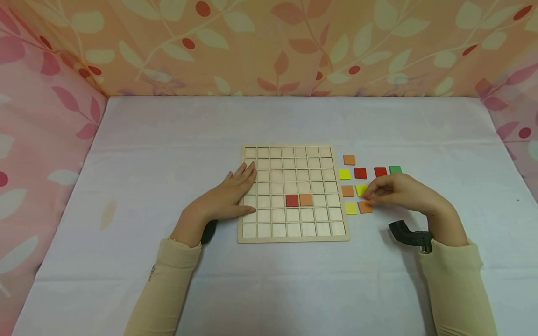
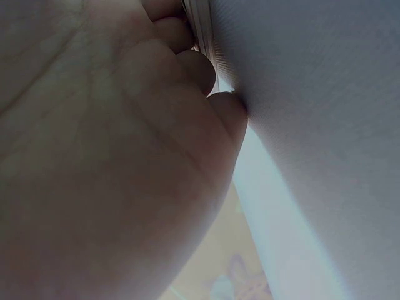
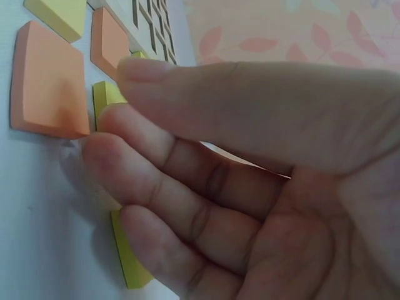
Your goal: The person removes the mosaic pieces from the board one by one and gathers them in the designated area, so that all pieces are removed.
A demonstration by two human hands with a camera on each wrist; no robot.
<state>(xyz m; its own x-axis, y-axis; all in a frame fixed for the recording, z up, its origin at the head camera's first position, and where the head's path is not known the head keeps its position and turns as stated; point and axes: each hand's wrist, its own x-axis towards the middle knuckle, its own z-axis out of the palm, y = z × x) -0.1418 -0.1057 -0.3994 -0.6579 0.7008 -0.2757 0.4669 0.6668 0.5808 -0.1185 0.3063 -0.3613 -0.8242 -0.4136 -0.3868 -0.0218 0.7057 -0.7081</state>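
Note:
A pale wooden grid board (image 1: 293, 239) lies on the table, with a red tile (image 1: 292, 200) and an orange tile (image 1: 306, 199) side by side in its cells. My left hand (image 1: 229, 193) rests on the board's left side, fingers and thumb spread; the left wrist view shows its palm (image 2: 125, 144) close up. My right hand (image 1: 399, 191) is at the loose tiles on the right, fingers bent. Its thumb and index fingertips stand right at a yellow tile (image 3: 106, 94), close to another orange tile (image 3: 50, 81). A further yellow tile (image 3: 129, 256) shows below the fingers.
Right of the board lie more loose tiles: orange (image 1: 349, 160), yellow (image 1: 344, 174), red (image 1: 360, 173) and green (image 1: 395, 169). A black wrist mount (image 1: 409, 237) juts from the right sleeve. Patterned cloth (image 1: 252, 46) closes off the back and sides of the white table.

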